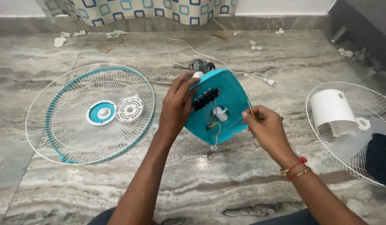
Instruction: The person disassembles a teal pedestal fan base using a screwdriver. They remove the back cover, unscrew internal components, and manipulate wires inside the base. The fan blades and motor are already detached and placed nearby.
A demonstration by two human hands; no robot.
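Marble floor below — left hand grips the teal fan housing; right hand pinches a thin wire.

We see bare marble floor open across the lower middle of the frame. At left the teal-rimmed fan guard blocks passage; at right the white guard does. A white cord crosses the upper middle.
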